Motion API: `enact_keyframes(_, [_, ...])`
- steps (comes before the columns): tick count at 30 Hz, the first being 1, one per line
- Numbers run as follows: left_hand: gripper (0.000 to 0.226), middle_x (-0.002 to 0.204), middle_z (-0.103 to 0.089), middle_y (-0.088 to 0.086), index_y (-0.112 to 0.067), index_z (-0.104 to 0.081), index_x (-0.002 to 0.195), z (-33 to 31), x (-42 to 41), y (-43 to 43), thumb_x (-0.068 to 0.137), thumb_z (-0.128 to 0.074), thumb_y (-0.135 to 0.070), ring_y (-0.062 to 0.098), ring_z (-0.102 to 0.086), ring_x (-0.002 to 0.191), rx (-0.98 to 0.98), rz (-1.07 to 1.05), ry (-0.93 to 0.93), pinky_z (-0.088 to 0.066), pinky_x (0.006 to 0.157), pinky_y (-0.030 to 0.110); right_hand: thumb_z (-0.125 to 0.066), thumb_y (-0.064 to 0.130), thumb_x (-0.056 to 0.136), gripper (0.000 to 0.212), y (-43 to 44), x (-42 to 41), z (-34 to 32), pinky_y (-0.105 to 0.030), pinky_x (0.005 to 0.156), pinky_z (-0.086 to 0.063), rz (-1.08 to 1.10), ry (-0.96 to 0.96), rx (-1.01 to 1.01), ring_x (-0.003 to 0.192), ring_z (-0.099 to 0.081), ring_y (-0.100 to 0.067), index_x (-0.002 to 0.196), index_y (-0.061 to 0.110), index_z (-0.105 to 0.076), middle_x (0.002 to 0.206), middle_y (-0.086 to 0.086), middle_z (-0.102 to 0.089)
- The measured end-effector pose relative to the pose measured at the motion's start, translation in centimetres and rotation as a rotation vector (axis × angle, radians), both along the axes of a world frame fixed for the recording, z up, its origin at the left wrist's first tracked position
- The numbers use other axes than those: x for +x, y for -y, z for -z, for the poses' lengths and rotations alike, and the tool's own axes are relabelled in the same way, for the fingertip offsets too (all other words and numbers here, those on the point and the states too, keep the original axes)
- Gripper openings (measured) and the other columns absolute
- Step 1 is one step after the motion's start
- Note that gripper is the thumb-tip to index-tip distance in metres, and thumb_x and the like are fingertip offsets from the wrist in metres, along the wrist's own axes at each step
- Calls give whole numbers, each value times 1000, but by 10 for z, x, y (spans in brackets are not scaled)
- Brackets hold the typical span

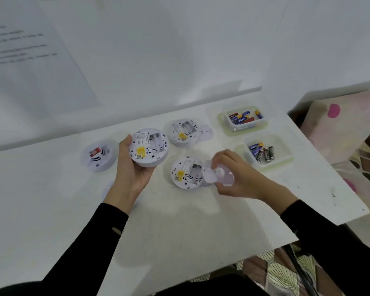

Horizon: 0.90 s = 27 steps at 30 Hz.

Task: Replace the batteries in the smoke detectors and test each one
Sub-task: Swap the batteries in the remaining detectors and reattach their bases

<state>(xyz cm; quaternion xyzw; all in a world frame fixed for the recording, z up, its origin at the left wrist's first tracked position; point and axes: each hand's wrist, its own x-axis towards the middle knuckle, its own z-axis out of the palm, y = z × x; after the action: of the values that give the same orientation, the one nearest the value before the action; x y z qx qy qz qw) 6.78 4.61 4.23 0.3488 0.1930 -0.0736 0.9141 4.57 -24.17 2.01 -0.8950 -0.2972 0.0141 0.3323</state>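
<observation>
Detectors lie opened mid-frame, battery bays apparently empty: left hand [130,167] cups one detector [149,147], right hand [235,174] pinches a cover plate [219,175] beside another detector [187,173] (fresh batteries [241,118] wait upper right), so refilling and testing remain.

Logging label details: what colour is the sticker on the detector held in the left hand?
Yellow sticker, clearest in the head view.

Printed sheet [30,60] on the wall (text blurred), patterned cloth [338,129] beside the white table [179,231]
</observation>
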Motion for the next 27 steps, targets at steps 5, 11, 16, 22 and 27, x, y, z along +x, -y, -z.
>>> enact_keyframes(5, [32, 122, -69, 11, -14, -64, 118, -5, 9, -40, 102, -49, -37, 22, -70, 103, 187, -77, -55, -62, 80, 34, -75, 18, 75, 48, -74, 51, -11, -21, 99, -36, -43, -100, 60, 118, -45, -11, 117, 17, -53, 122, 6, -50])
enact_keyframes(11, [30, 109, -71, 2, -25, -66, 105, -11, 21, -82, 99, -50, -49, 18, -66, 99, 541, -65, -222, -51, 76, 28, -73, 24, 77, 57, -147, 108, -14, -29, 96, -45, -106, -266, -37, 116, -54, -13, 125, 21, -44, 127, 4, -57])
enact_keyframes(16, [28, 97, -69, 4, -12, -64, 109, -3, 35, -87, 102, -50, -36, 13, -67, 76, 573, -31, -199, -54, 68, 26, -67, 28, 76, 56, -177, 141, 11, -39, 103, -42, -103, -282, -228, 119, -49, -21, 125, 28, -39, 127, 3, -57])
enact_keyframes(22, [36, 118, -67, 19, 0, -57, 130, 12, 51, -86, 104, -48, -24, 32, -67, 101, 623, 19, -206, -60, 80, 44, -61, 41, 83, 54, -175, 158, 24, -32, 121, 1, -117, -82, -430, 140, -32, -9, 132, 27, -46, 143, 9, -46])
enact_keyframes(27, [35, 122, -65, 20, 2, -54, 133, 26, 63, -79, 106, -44, -17, 33, -67, 103, 670, 74, -235, -60, 81, 44, -60, 52, 83, 60, -148, 162, 25, -39, 119, 12, -76, 74, -612, 148, -11, -9, 138, 31, -46, 151, 14, -37])
